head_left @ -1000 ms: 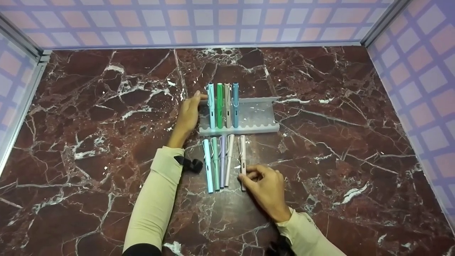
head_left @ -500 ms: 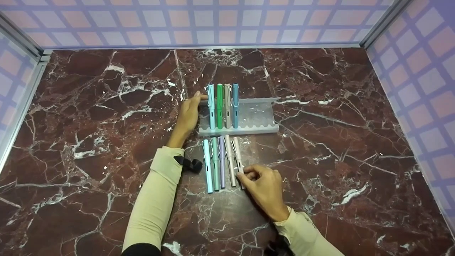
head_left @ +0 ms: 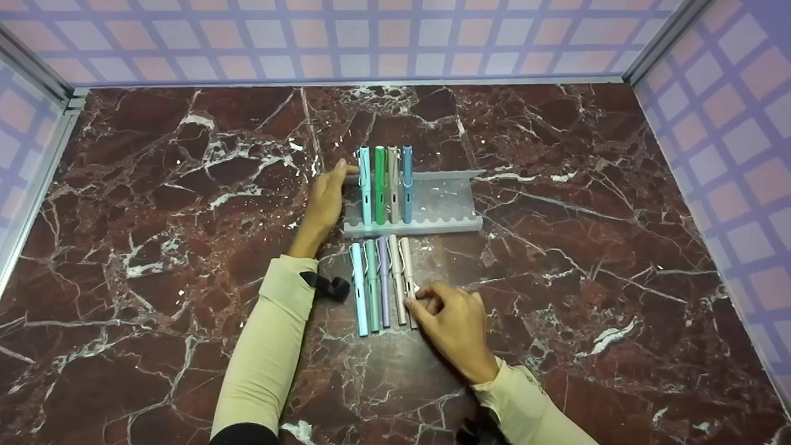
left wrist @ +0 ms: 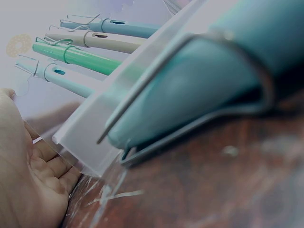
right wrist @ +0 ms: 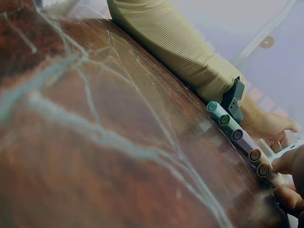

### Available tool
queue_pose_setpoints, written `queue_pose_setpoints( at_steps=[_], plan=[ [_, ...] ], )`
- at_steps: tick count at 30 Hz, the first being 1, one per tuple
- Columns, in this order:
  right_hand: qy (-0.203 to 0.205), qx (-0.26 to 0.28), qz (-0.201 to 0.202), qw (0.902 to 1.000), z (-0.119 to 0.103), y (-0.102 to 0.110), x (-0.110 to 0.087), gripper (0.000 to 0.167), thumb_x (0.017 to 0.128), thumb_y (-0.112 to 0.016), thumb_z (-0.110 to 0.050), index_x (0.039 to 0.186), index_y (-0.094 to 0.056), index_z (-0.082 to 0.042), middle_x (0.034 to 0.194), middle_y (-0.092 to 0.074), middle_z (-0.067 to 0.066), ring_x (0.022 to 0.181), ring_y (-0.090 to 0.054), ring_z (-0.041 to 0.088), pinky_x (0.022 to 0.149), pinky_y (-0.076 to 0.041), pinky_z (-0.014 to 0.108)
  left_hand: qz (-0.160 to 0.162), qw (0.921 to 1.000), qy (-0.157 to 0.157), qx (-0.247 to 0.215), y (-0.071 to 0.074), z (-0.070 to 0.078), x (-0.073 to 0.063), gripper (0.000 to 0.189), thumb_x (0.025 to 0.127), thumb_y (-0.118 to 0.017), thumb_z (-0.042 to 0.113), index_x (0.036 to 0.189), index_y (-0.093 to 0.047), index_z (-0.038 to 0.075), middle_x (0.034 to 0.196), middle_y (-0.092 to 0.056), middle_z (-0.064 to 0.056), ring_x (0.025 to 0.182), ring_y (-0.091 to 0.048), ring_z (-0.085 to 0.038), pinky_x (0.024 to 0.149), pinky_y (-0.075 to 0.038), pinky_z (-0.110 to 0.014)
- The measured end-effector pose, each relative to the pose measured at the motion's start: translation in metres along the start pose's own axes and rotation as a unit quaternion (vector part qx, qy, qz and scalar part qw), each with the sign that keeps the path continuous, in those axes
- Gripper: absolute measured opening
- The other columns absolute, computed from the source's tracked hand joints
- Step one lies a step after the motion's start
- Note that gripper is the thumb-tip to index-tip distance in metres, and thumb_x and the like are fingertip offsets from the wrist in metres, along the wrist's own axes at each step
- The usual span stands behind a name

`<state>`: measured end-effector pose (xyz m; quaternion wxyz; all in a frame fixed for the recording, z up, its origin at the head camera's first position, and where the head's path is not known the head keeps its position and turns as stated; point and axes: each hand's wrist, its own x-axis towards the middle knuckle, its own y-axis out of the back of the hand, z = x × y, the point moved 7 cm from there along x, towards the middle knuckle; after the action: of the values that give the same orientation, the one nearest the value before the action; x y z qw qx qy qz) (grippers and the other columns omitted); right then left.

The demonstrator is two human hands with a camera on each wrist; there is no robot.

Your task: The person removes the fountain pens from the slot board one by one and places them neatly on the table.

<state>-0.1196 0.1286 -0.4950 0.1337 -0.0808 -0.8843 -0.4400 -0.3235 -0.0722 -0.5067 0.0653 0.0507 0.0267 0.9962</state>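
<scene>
In the head view, my left hand (head_left: 324,203) grips the left side of a clear plastic pen rack (head_left: 445,196); the left wrist view shows its curled fingers through the plastic. Light blue (head_left: 366,185), green (head_left: 379,185), grey-beige (head_left: 393,185) and dark blue (head_left: 407,185) pens stand in the rack's left notches. Before it lies a row of pens: light blue (head_left: 359,290), sage green (head_left: 372,287), purple (head_left: 384,281), and beige (head_left: 397,278). My right hand (head_left: 455,324) pinches the lower part of the rightmost, pinkish-beige pen (head_left: 406,266), which lies against the row.
A dark red marbled table (head_left: 587,259) spreads around the rack and pens. Checkered panels (head_left: 371,43) stand along its back and sides. The rack's right notches (head_left: 448,222) hold no pens. A black strap mount (head_left: 330,286) sits on the left wrist.
My right hand has slid the pinkish-beige pen leftward, up against the row, and the neighbouring beige pen's lower end has swung right. The left hand has stayed at the rack.
</scene>
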Motion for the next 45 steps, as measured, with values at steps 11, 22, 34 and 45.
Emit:
queue_pose_setpoints(
  at_steps=[11,22,34,45],
  plan=[
    [0.037,0.139,0.037,0.9889,0.009,-0.003,0.037,0.010,0.089,-0.074,-0.011,0.092,-0.071,-0.002,0.079,-0.069,0.008,0.065,-0.061,0.017,0.057,-0.053,0.026,0.007,0.9996,0.007,0.027,0.004,0.000,-0.001,0.053,0.110,-0.029,0.031,0.118,-0.066,-0.006,0.098,-0.068,-0.022,0.079,-0.063,-0.022,0.073,-0.052,-0.028],
    [0.087,0.118,0.131,0.9805,0.014,-0.001,0.089,0.013,0.084,-0.076,-0.012,0.093,-0.072,-0.004,0.088,-0.073,0.010,0.080,-0.066,0.027,0.079,-0.050,0.043,0.012,0.9991,-0.014,0.038,0.000,0.002,0.001,0.050,0.109,-0.031,0.026,0.115,-0.068,-0.007,0.110,-0.071,-0.023,0.097,-0.066,-0.032,0.088,-0.051,-0.034],
    [0.085,0.105,0.131,0.9821,0.013,-0.011,0.112,0.026,0.085,-0.078,-0.019,0.106,-0.072,-0.005,0.099,-0.072,0.010,0.086,-0.060,0.028,0.083,-0.038,0.041,0.008,0.9990,-0.005,0.043,0.000,0.001,-0.001,0.052,0.109,-0.030,0.029,0.116,-0.068,-0.004,0.110,-0.071,-0.021,0.095,-0.066,-0.027,0.088,-0.052,-0.035],
    [0.057,0.024,0.039,0.9973,0.014,-0.027,0.115,0.032,0.091,-0.074,-0.030,0.112,-0.073,-0.007,0.105,-0.076,0.010,0.087,-0.065,0.031,0.086,-0.037,0.047,0.001,0.9994,-0.001,0.034,0.002,0.000,-0.001,0.052,0.110,-0.030,0.031,0.117,-0.068,-0.003,0.108,-0.071,-0.021,0.092,-0.066,-0.031,0.083,-0.053,-0.035]
  ],
)
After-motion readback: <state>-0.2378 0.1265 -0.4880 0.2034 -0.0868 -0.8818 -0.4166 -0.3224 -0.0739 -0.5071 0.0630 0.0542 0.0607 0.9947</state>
